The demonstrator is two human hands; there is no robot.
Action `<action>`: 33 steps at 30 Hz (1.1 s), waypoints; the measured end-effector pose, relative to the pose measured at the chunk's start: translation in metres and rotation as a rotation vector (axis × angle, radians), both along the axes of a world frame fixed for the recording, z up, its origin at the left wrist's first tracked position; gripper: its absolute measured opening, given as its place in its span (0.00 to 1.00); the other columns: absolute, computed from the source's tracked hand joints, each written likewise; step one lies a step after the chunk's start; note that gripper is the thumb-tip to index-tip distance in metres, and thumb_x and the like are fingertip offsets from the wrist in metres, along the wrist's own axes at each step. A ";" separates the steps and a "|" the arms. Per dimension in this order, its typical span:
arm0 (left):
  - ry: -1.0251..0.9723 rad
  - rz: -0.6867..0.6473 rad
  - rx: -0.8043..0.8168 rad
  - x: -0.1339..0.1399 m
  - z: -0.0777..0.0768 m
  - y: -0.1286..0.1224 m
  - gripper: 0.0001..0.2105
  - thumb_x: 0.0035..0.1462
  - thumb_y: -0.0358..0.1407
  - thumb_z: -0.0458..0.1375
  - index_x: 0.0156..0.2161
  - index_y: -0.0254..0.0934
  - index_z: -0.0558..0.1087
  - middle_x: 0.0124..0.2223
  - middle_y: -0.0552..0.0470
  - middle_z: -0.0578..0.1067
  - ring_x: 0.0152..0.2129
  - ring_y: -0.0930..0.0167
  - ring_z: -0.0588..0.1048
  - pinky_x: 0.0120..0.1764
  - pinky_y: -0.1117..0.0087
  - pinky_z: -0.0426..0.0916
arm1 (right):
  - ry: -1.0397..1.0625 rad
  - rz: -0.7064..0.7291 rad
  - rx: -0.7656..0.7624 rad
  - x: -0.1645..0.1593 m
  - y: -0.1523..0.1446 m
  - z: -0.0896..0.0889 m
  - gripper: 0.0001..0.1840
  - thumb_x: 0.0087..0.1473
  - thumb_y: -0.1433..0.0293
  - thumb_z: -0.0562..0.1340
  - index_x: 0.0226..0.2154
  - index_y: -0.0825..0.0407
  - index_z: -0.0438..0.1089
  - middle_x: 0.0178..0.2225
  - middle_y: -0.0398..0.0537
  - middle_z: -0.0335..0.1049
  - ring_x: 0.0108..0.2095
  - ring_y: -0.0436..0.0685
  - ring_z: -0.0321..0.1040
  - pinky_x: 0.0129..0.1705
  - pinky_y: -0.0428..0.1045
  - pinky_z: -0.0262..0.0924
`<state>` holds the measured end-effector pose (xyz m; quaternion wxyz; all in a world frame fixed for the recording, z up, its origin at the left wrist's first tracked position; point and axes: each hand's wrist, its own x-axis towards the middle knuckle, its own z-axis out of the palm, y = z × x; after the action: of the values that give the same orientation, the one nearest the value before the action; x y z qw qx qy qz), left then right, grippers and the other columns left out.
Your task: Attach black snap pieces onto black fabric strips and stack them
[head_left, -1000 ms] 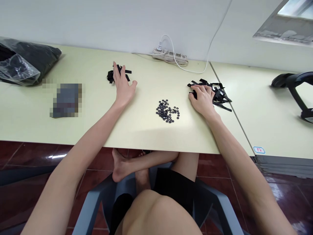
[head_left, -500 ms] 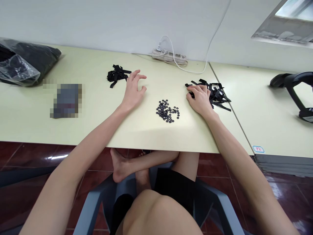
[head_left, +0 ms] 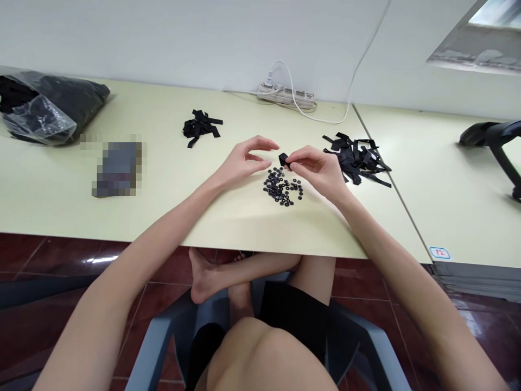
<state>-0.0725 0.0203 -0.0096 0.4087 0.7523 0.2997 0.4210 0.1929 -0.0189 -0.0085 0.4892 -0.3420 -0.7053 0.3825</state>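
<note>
Between the thumb and fingers of my right hand [head_left: 319, 169] is a short black fabric strip [head_left: 283, 159], its free end pointing left. My left hand [head_left: 250, 160] is just left of it, thumb and fingers apart, holding nothing and not touching the strip. Below both hands lies a loose cluster of small round black discs with centre holes [head_left: 280, 190]. A pile of black strips [head_left: 358, 157] spreads out behind my right hand. Farther back on the left sits a smaller heap of black strips [head_left: 200, 127].
At the far left rests a clear plastic bag with black material [head_left: 61, 106], near a blurred dark object [head_left: 118, 168]. A power strip [head_left: 287, 96] with a white cable [head_left: 293, 89] lies by the wall. A black curved stand [head_left: 488, 141] is at right.
My right hand has left the right-hand pile, moving left with a black strip. My left hand has come away from the left heap, rightward toward it. The view has shifted slightly.
</note>
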 end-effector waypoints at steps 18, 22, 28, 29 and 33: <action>0.105 -0.114 -0.174 0.007 0.005 -0.012 0.18 0.64 0.51 0.72 0.46 0.38 0.86 0.42 0.47 0.83 0.36 0.70 0.78 0.40 0.67 0.71 | -0.055 -0.020 0.049 -0.008 -0.005 0.000 0.11 0.62 0.58 0.76 0.43 0.44 0.82 0.44 0.46 0.84 0.43 0.59 0.80 0.50 0.60 0.79; 0.072 -0.067 -0.165 0.008 0.004 -0.011 0.18 0.63 0.53 0.72 0.43 0.38 0.85 0.43 0.47 0.84 0.39 0.69 0.79 0.42 0.66 0.71 | -0.055 -0.027 0.031 -0.006 -0.002 0.000 0.12 0.66 0.57 0.73 0.47 0.44 0.81 0.44 0.46 0.85 0.42 0.58 0.81 0.50 0.59 0.78; -0.014 0.070 -0.141 0.005 -0.001 -0.002 0.15 0.64 0.50 0.71 0.42 0.40 0.81 0.43 0.49 0.82 0.36 0.70 0.77 0.41 0.67 0.72 | -0.455 -0.059 0.093 0.014 0.006 0.000 0.06 0.67 0.66 0.67 0.40 0.42 0.83 0.42 0.47 0.86 0.41 0.61 0.79 0.50 0.63 0.75; -0.020 0.087 -0.144 0.005 -0.002 -0.001 0.15 0.64 0.50 0.71 0.42 0.40 0.81 0.43 0.49 0.82 0.36 0.70 0.76 0.41 0.66 0.73 | -0.522 -0.051 0.111 0.018 0.007 -0.001 0.06 0.65 0.67 0.68 0.39 0.42 0.84 0.41 0.46 0.85 0.41 0.62 0.78 0.50 0.64 0.74; -0.026 0.099 -0.144 0.005 -0.003 0.000 0.15 0.64 0.50 0.70 0.43 0.40 0.80 0.43 0.49 0.81 0.37 0.70 0.77 0.41 0.66 0.74 | -0.617 -0.012 0.145 0.024 0.007 -0.002 0.07 0.61 0.69 0.69 0.39 0.42 0.84 0.39 0.46 0.83 0.41 0.63 0.77 0.50 0.63 0.72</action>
<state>-0.0676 0.0206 -0.0128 0.4440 0.6998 0.3608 0.4277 0.2173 -0.0114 -0.0106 0.2776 -0.4105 -0.8436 0.2067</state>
